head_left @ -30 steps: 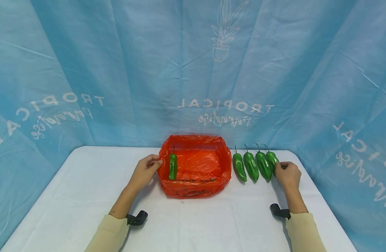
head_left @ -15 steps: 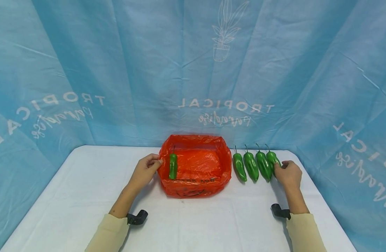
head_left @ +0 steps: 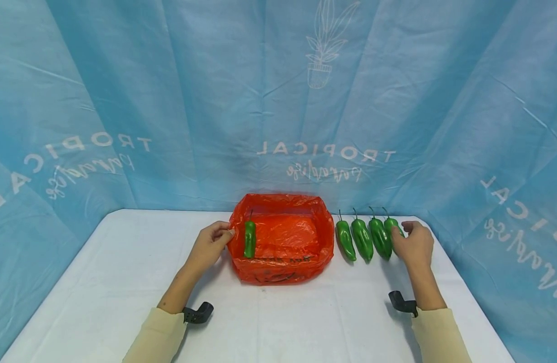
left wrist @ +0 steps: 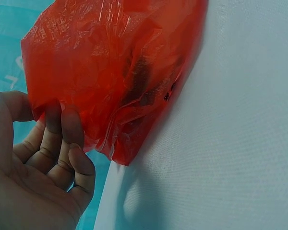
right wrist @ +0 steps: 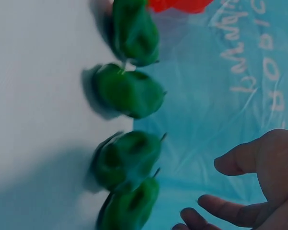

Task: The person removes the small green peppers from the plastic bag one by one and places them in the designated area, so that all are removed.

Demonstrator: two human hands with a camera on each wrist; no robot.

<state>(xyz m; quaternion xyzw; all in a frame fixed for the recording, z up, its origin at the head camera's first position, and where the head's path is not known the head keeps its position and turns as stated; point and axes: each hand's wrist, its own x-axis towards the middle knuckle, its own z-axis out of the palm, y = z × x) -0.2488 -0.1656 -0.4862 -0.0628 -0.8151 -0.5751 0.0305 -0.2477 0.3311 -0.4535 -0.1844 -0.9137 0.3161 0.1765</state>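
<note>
My left hand (head_left: 210, 244) pinches the left rim of a red plastic bag (head_left: 283, 273); in the left wrist view thumb and fingers grip its edge. The bag stands with its mouth spread wide. Inside, along the left wall, one green pepper (head_left: 249, 239) lies with its stem pointing away. Right of the bag, several green peppers lie in a row, stems to the back. Over the rightmost pepper (head_left: 392, 225) is my right hand (head_left: 415, 248), partly covering it in the head view. The right wrist view has the thumb and fingers (right wrist: 233, 211) spread apart with nothing between them.
The leftmost pepper of the row (head_left: 345, 241) lies close to the bag's right side. A white cloth covers the table (head_left: 296, 327). Blue printed curtains (head_left: 215, 101) hang behind and on both sides. Each wrist bears a black camera strap.
My right hand has let go of the rightmost pepper, its thumb and fingers now apart, and shifted slightly up and left. The left hand keeps its place on the bag's rim.
</note>
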